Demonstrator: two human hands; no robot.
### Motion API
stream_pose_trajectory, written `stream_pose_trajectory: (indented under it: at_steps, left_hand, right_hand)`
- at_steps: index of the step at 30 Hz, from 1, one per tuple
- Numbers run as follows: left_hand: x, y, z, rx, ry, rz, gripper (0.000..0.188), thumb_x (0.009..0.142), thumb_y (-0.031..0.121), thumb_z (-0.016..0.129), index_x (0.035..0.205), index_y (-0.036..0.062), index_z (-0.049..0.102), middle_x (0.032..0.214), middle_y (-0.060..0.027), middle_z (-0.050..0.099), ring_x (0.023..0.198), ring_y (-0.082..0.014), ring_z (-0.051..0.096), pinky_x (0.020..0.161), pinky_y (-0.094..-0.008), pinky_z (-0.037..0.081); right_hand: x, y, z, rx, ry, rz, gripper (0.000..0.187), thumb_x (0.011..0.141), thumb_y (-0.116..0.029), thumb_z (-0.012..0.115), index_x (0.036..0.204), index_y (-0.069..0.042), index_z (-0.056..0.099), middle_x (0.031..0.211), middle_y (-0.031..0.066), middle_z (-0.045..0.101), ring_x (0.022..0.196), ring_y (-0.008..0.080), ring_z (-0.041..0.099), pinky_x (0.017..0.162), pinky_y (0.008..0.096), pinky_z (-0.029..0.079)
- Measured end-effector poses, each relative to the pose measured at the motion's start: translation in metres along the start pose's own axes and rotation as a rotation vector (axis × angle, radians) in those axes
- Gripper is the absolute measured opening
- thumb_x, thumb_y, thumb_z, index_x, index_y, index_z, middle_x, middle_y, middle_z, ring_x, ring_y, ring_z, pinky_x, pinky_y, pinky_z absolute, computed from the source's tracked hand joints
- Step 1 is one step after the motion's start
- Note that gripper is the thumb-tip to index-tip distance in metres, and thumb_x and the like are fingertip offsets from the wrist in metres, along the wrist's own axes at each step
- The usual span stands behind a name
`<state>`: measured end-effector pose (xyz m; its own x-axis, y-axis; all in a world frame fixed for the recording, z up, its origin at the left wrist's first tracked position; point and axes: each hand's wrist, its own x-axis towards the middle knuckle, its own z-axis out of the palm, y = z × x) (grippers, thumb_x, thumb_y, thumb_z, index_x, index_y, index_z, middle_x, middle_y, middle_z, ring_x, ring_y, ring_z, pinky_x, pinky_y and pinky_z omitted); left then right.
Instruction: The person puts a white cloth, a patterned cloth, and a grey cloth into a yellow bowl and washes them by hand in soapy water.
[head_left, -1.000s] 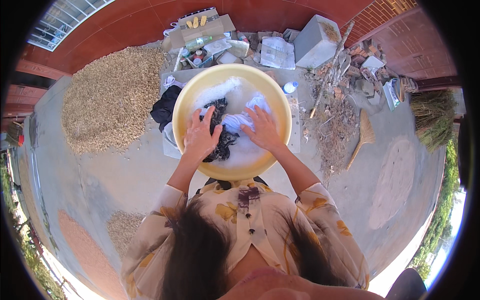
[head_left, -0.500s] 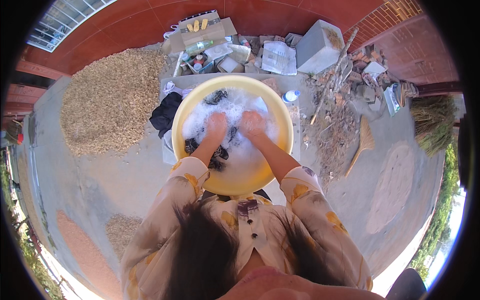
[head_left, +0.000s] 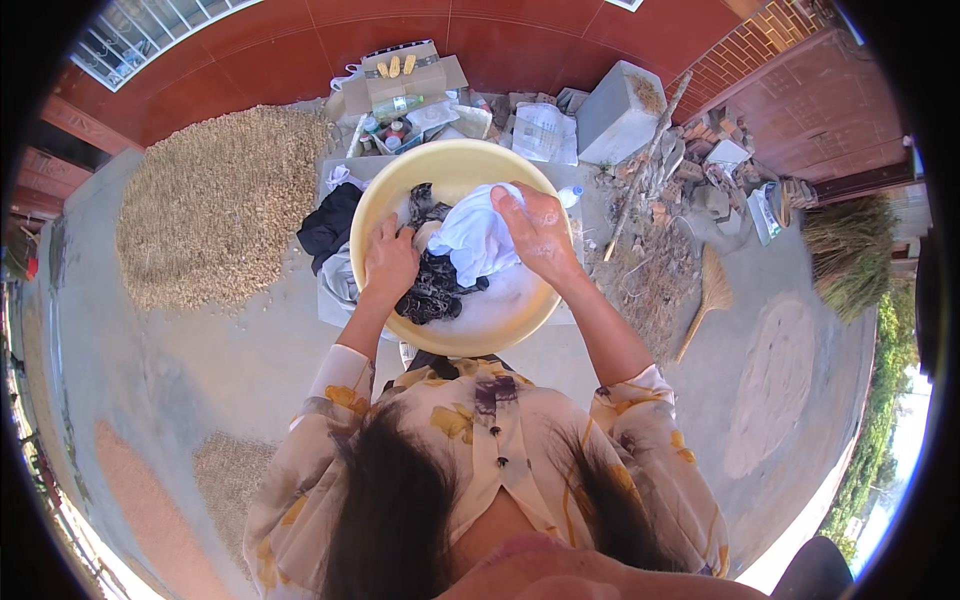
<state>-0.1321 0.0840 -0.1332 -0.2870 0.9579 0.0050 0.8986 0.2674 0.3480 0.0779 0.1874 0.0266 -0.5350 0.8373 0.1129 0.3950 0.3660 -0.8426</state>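
We see the right hand (head_left: pixel 541 237) holding white cloth (head_left: pixel 473 237) in a yellow basin (head_left: pixel 455 163), the left hand (head_left: pixel 391 260) loosely spread.

One head-worn wide fisheye looks down over the basin (head_left: pixel 465 163).

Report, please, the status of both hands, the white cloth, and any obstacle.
Right hand holding white cloth, bunched. Left hand open, at left side of basin. Black cloth against white one; suds partly hide basin's bottom.
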Motion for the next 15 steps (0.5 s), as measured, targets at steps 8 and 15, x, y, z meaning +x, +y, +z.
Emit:
stream_pose_trajectory:
  at_steps: [8, 15]
  left_hand:
    - [-0.007, 0.029, -0.044, -1.058, -0.168, 0.118, 0.058, 0.08, 0.005, 0.07, 0.134, 0.0034, 0.05, 0.133, -0.0113, 0.057, 0.121, -0.0234, 0.054, 0.104, -0.0365, 0.042]
    - [0.027, 0.009, -0.035, -1.568, 0.193, -0.243, 0.029, 0.091, 0.002, 0.05, 0.117, 0.0024, 0.063, 0.108, -0.0049, 0.067, 0.098, -0.0108, 0.061, 0.084, -0.0249, 0.048]
  right_hand:
    - [0.011, -0.074, -0.049, 0.359, 0.077, -0.143, 0.037, 0.101, -0.033, 0.051, 0.109, 0.001, 0.063, 0.093, 0.0043, 0.066, 0.087, 0.0108, 0.054, 0.082, 0.0292, 0.046]
    - [0.01, -0.006, -0.048, 0.281, 0.081, 0.062, 0.041, 0.101, -0.038, 0.052, 0.11, 0.0, 0.066, 0.094, 0.001, 0.066, 0.088, 0.0098, 0.055, 0.083, 0.0279, 0.045]
